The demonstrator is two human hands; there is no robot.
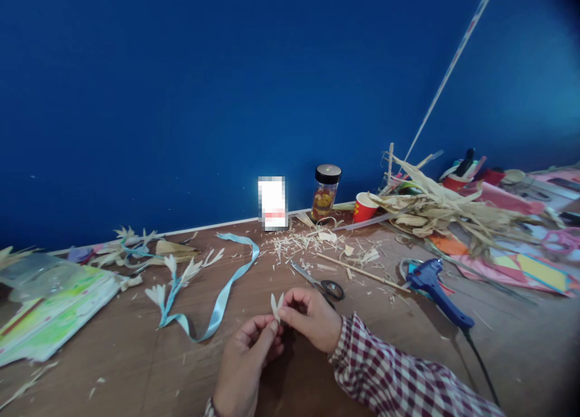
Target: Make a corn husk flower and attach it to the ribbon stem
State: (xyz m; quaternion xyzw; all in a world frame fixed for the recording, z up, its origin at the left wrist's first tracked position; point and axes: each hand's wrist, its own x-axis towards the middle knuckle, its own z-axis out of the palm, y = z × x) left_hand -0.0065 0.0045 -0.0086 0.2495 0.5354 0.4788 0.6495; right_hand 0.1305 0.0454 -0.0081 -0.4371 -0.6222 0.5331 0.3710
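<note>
Containers stand along the back edge of the wooden table (pixel 136 356) against the blue wall: a clear jar (pixel 325 193) with a black lid holds yellow and reddish contents that are too small to identify, and just to its right a red paper cup (pixel 364 207) leans beside a heap of dried corn husks (pixel 435 211); what is inside the cup cannot be seen. Both hands meet low in the middle of the view, the left hand (pixel 247 356) and the right hand (pixel 310 317) each pinching the base of a small pale husk petal piece (pixel 277 305) between thumb and fingertips. The piece stands nearly upright, its long axis vertical, with two pointed tips aimed up and slightly apart. Just beyond the right hand lie scissors (pixel 319 282) with black handles, blades pointing up and left, amid husk shavings (pixel 294 243). A thin wooden stick (pixel 357 271) lies near them, and a blue glue gun (pixel 435 287) rests further right. To the left, a light blue ribbon (pixel 222 296) loops across the table beside finished husk flowers (pixel 176 272).
</note>
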